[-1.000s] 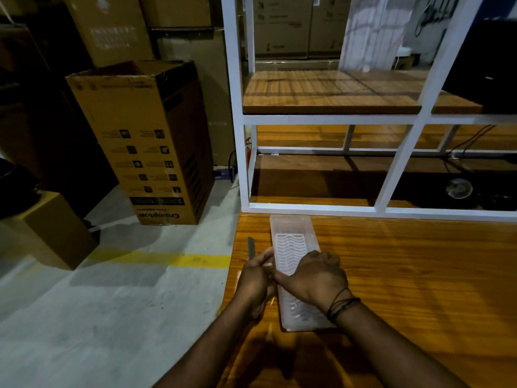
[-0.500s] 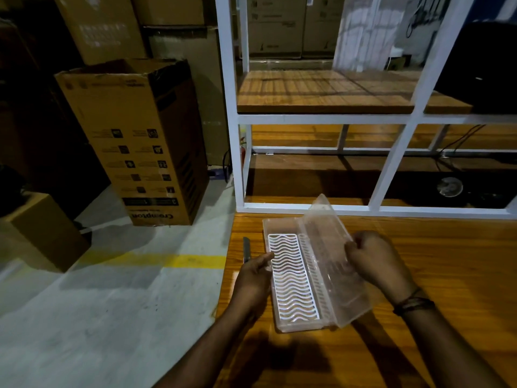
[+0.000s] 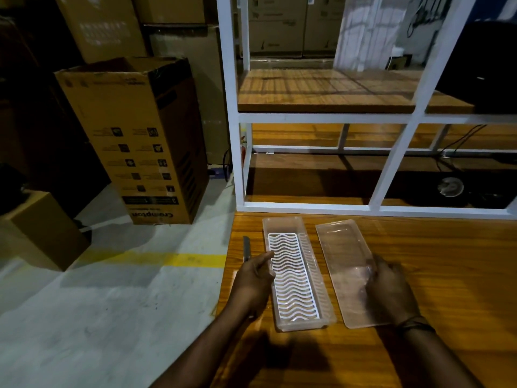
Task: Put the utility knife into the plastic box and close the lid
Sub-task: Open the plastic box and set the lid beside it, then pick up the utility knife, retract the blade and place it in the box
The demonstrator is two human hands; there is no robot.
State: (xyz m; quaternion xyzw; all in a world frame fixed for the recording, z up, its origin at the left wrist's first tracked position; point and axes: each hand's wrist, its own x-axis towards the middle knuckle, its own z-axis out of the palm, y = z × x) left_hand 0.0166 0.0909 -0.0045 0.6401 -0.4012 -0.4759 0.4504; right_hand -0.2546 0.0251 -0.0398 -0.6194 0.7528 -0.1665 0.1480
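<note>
utility knife [image 3: 246,248]: on the surface near its left edge, just left of the plastic box, partly hidden behind the left hand. Not in the box yet. Slim dark grey body, looks metal/plastic; detail too dim to tell.
plastic box [image 3: 327,301]: open, long narrow tray, translucent, rounded corners. Nothing inside except the insert.
insert [image 3: 292,278]: white grid with wavy slats, lies flat on the box floor.
lid [image 3: 340,261]: off, flat on the surface just right of the box. Clear thin plastic, shallow raised rim, glossy.
left hand [image 3: 253,281]: at the box's left wall, fingers loosely curled, thumb toward the rim. Can't tell if it touches the knife.
right hand [image 3: 389,289]: on the lid's near right part, fingers curled over its edge, seemingly gripping it lightly.
progress: lid removal done. Left: pick knife, place in box, refit lid.
surface [image 3: 436,275]: orange-brown wood grain, varnished, low sheen.
frame [image 3: 391,169]: white painted metal, wood shelves behind.
</note>
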